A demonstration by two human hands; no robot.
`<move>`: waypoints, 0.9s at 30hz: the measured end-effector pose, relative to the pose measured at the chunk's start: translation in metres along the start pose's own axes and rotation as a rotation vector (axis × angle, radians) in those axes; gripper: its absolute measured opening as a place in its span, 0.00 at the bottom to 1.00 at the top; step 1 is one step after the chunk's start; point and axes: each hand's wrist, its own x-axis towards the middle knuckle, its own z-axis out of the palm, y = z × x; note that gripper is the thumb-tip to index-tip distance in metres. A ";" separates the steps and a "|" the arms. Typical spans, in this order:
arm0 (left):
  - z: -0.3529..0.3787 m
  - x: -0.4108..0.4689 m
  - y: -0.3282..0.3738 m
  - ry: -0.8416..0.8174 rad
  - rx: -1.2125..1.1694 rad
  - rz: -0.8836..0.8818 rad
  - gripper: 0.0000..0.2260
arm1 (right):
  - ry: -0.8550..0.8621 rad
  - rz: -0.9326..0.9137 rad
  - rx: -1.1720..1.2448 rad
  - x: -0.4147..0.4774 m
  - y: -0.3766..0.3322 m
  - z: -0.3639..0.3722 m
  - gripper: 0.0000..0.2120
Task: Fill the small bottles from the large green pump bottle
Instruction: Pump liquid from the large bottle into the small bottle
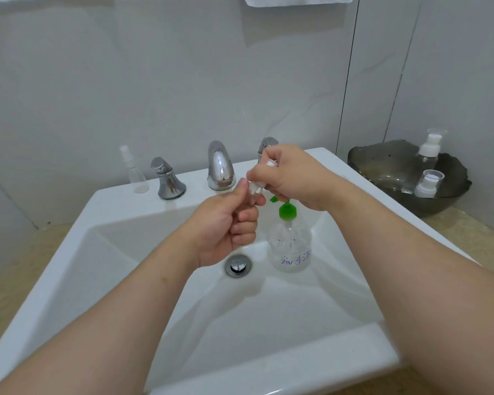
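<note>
Here, a small clear bottle is held above the white sink, between both hands and in front of the chrome faucet spout. The left hand is closed around the bottle's body, with the fingers curled in and the thumb laid up along its neck. The bottle's white top is pinched by the fingertips of the right hand, whose other fingers are folded; whether the top is on or off cannot be told, since the fingers cover the joint. The large green pump bottle is seen standing upright inside the basin, just below the right hand and just beside the chrome drain, untouched by either hand; purple handwriting is visible on its clear body. On the back ledge, a small spray bottle is set left of the left faucet handle, while the right faucet handle is partly hidden behind the right hand. On the beige countertop to the right, a dark glass bowl is placed, and two more small bottles, a pump-top bottle and a capped bottle, are held in it.
</note>
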 end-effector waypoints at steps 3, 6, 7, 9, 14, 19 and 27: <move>0.003 -0.001 -0.002 0.002 0.095 0.041 0.19 | 0.130 -0.030 -0.122 0.001 0.005 0.005 0.11; 0.010 -0.003 -0.002 0.028 0.177 0.136 0.18 | 0.184 -0.054 -0.078 0.002 0.005 0.003 0.11; 0.013 -0.003 -0.002 0.045 0.207 0.184 0.17 | 0.199 -0.061 -0.049 0.001 0.004 0.003 0.12; 0.016 -0.003 -0.003 0.100 0.301 0.271 0.16 | 0.232 -0.056 -0.017 0.000 0.003 0.004 0.11; 0.015 0.002 -0.011 0.279 0.587 0.395 0.14 | 0.284 0.003 0.024 -0.002 0.002 0.010 0.11; 0.016 0.001 -0.016 0.307 0.695 0.438 0.13 | 0.260 -0.020 -0.040 -0.011 -0.006 0.007 0.07; 0.013 0.000 -0.028 0.272 0.633 0.331 0.27 | 0.512 -0.136 -0.085 -0.020 -0.024 -0.038 0.09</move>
